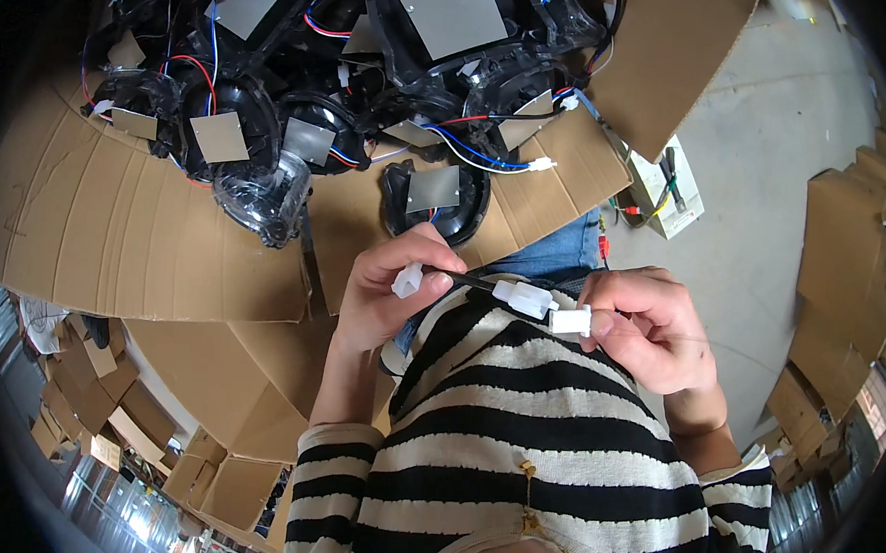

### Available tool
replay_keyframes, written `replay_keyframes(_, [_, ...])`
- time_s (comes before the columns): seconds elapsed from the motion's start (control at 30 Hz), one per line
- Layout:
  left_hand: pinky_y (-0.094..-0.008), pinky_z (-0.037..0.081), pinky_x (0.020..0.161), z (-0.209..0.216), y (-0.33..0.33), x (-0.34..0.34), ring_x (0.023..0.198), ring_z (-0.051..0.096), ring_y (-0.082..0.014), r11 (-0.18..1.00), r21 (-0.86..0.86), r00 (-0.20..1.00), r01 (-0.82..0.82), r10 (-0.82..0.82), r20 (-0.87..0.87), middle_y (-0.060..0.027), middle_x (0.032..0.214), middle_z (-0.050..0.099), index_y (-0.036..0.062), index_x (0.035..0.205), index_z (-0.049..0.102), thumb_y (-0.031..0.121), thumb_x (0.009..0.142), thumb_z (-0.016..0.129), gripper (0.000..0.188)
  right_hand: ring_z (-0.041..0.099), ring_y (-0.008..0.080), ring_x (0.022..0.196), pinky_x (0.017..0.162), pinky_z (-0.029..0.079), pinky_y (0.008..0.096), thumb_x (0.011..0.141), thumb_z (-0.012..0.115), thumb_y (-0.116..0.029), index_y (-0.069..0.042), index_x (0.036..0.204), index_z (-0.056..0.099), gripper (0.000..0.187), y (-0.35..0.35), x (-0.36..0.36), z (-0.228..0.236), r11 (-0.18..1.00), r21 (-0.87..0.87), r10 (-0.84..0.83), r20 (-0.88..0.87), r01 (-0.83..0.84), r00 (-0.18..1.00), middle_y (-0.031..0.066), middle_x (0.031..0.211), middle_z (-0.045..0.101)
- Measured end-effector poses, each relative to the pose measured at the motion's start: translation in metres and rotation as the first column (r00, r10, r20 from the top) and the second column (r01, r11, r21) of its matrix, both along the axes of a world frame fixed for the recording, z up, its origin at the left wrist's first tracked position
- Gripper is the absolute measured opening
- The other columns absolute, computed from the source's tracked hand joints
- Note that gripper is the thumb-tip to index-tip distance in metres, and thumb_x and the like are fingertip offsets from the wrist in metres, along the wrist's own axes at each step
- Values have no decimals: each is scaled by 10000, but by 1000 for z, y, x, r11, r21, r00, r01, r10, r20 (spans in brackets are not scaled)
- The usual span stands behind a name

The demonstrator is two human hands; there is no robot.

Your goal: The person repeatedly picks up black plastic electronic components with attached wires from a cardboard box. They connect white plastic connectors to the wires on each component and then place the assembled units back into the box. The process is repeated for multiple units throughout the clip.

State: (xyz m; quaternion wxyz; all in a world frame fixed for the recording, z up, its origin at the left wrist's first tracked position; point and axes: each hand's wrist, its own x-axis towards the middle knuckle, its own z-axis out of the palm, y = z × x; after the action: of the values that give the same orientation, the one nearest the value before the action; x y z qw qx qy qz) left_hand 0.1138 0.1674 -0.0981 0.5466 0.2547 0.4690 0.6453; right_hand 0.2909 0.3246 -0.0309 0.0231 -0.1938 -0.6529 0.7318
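Note:
My left hand (389, 294) pinches a short black cable (471, 281) between thumb and fingers. A white plug connector (406, 280) pokes out at that hand's thumb, and a larger white connector housing (524, 298) sits on the cable's right end. In my right hand (656, 330), thumb and fingertips grip a small white connector (570, 321) right beside that housing; whether the two are joined I cannot tell. Both hands are in front of my striped top. Just beyond them lies a round black housing (470, 210) with a grey square plate (432, 189).
Several black housings (225, 128) with grey plates and coloured wires are piled on an open cardboard box (110, 224) ahead. A white connector (540, 164) trails from the pile. At the right, a light-coloured box (672, 204) with clip leads stands on the floor. Cardboard (833, 256) leans farther right.

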Motion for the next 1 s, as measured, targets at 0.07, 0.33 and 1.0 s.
replay_keyframes(0.07, [-231, 360, 652, 0, 0, 0, 724, 477, -114, 1000, 3, 999, -2, 2, -33, -66, 815, 558, 8, 870, 593, -39, 737, 565, 144, 395, 134, 432, 409, 287, 260, 740, 490, -25, -16, 694, 510, 52, 2, -3, 1, 998, 58, 32, 19, -33, 999, 41, 542, 430])
replay_keyframes(0.33, [-231, 362, 653, 3, -3, -4, 728, 473, -111, 997, -68, 988, -34, 23, -154, -56, 812, 546, 6, 855, 599, -57, 727, 558, 148, 484, 261, 499, 462, 375, 322, 727, 498, -31, -5, 676, 504, 57, 4, -11, 1, 912, 405, 5, 153, -67, 988, 105, 579, 480])
replay_keyframes(1.0, [-262, 367, 659, 21, 0, -11, 710, 485, -137, 957, -275, 851, -95, -65, -521, -46, 764, 538, 24, 816, 599, -51, 695, 559, 147, 507, 296, 568, 509, 392, 358, 735, 488, -43, -2, 688, 495, 63, 7, -26, -14, 891, 449, 21, 112, -69, 994, 129, 607, 482])
